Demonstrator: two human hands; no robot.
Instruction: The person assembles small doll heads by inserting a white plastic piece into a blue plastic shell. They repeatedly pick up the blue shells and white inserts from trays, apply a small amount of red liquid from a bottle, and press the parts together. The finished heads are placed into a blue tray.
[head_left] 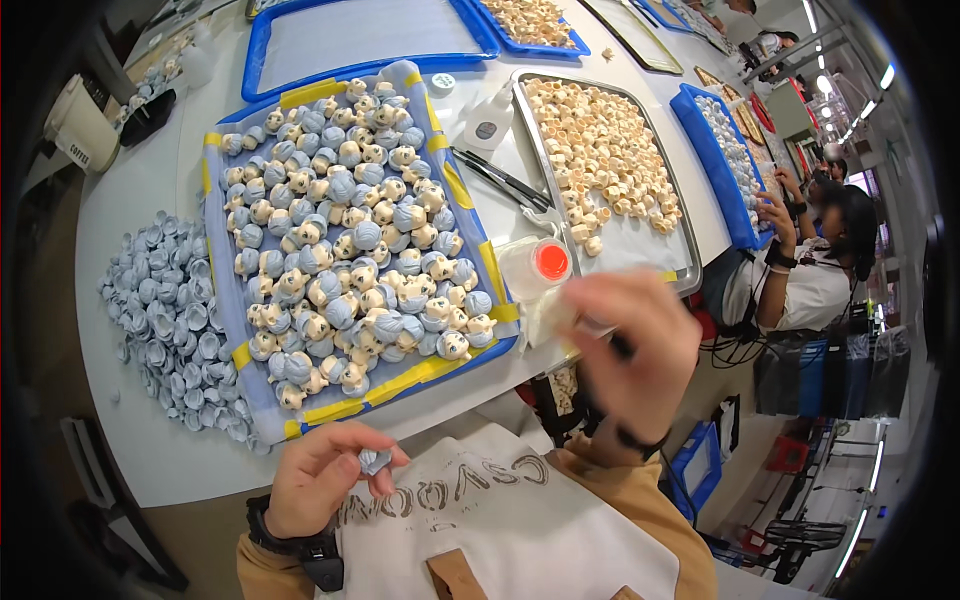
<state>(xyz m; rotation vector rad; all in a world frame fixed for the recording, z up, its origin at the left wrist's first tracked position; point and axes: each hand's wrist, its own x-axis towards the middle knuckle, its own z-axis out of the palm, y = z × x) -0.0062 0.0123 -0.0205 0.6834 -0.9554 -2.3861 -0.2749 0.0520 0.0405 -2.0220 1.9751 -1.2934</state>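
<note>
Low in front of my body, my left hand (318, 482) pinches a small pale blue doll hair piece (374, 461) between thumb and fingers. My right hand (640, 345) is raised, smeared by motion, beside a small white container with a bright red top (550, 261). Whether its fingers hold anything is not clear. Ahead of my left hand lies a lined tray (222, 290) edged with yellow tape, full of small doll heads with blue hair (367, 236). Left of it, loose blue hair pieces (170, 310) are heaped on the table.
A metal tray (640, 243) holds beige doll face pieces (600, 140). Between the trays are a white squeeze bottle (490, 122) and black tweezers (505, 180). Blue trays (250, 55) stand farther back. Another person (810, 270) works at the right beside a blue tray (700, 150).
</note>
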